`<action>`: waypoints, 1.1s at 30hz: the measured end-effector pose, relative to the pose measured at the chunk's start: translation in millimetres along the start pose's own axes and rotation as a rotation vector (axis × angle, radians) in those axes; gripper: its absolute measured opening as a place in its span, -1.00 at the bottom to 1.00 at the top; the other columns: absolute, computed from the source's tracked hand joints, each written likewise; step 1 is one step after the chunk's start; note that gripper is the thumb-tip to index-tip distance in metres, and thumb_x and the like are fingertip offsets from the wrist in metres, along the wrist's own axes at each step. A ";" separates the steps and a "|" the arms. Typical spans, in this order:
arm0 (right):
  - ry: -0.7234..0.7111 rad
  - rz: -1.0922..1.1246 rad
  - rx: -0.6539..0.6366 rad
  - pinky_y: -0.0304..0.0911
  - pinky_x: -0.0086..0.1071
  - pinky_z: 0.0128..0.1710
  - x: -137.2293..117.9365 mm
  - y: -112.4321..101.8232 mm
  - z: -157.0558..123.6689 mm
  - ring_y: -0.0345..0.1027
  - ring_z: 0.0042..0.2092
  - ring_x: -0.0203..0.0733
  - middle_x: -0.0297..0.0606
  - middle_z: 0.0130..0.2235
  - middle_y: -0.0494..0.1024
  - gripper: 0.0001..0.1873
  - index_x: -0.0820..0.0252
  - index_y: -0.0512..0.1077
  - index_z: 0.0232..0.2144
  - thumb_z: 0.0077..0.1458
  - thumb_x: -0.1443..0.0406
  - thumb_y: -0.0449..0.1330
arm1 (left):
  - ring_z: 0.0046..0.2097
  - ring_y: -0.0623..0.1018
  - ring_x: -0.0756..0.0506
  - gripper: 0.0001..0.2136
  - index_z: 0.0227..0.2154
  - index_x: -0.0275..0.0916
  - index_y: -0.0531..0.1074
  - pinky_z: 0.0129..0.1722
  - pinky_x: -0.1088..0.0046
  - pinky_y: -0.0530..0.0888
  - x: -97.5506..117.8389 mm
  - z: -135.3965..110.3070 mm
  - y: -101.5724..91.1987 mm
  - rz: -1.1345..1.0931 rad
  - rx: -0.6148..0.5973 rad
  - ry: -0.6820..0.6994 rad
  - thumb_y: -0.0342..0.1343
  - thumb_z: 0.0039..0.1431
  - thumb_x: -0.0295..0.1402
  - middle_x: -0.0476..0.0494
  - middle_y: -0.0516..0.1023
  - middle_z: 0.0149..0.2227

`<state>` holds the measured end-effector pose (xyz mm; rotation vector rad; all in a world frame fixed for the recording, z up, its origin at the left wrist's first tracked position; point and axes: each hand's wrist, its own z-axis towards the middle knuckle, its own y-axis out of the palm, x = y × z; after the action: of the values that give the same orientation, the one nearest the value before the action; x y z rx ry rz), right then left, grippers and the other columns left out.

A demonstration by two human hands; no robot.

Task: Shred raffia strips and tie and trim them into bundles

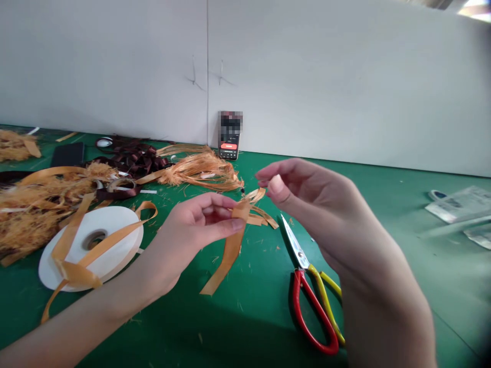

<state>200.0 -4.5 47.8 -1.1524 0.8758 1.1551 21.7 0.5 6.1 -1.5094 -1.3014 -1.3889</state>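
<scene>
An orange-gold ribbon strip [231, 248] hangs from my left hand [203, 220], which pinches it between thumb and fingers. The strip's lower end dangles free above the green table, while its upper end splits into loose pale strands. Close by on the right, my right hand [307, 197] has its thumb and fingers drawn together beside those strands. Anything between its fingertips is too fine or hidden to make out. Below my right hand lies a pair of scissors [301, 260] with red and yellow handles, blades pointing away. Short ribbon pieces [264, 217] lie behind the strip.
At left, a white spool [132, 240] carries loose orange ribbon. Frayed orange fibre [26, 217], a fringed bundle [203, 168] and dark brown ribbon [134, 156] cover the back left. A phone [229, 135] leans on the white wall; plastic packets [460, 202] lie far right.
</scene>
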 end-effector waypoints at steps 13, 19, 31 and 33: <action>0.049 -0.055 -0.127 0.24 -0.39 -0.36 4.5 4.9 3.8 0.33 -0.36 -0.30 -0.32 -0.43 0.49 -0.83 0.22 0.47 -0.51 0.03 0.24 0.28 | -0.27 0.55 0.05 -0.85 -0.34 -0.13 0.53 -0.25 0.61 0.48 -1.0 -1.1 3.8 0.027 -0.048 0.033 0.33 -0.02 -0.36 0.08 0.56 -0.38; 0.091 -0.124 -0.090 0.15 -0.41 -0.43 3.5 5.7 3.0 0.21 -0.43 -0.35 -0.35 -0.50 0.40 -0.82 0.23 0.42 -0.54 0.09 0.33 0.19 | -0.30 0.53 0.09 -0.85 -0.36 -0.12 0.53 -0.30 0.68 0.45 -1.7 -1.0 3.6 0.030 -0.037 0.048 0.35 -0.02 -0.33 0.10 0.55 -0.39; 0.093 0.056 0.048 0.16 -0.41 -0.43 10.3 6.5 2.7 0.27 -0.36 -0.31 -0.31 -0.46 0.40 -0.78 0.20 0.44 -0.59 0.06 0.26 0.24 | -0.33 0.51 0.08 -0.84 -0.38 -0.13 0.54 -0.31 0.66 0.47 -0.3 -1.1 3.7 -0.025 0.012 0.136 0.37 -0.06 -0.32 0.08 0.52 -0.42; 0.091 0.112 0.088 0.19 -0.42 -0.39 9.7 5.1 4.1 0.29 -0.34 -0.31 -0.32 -0.46 0.41 -0.79 0.19 0.44 -0.59 0.05 0.27 0.25 | -0.35 0.50 0.09 -0.84 -0.38 -0.14 0.54 -0.31 0.67 0.46 -1.2 -0.8 3.8 -0.029 0.015 0.133 0.37 -0.06 -0.34 0.07 0.51 -0.43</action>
<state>196.9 1.7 38.3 -1.1016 1.0625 1.1503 25.2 -1.5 5.6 -1.3689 -1.2528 -1.4687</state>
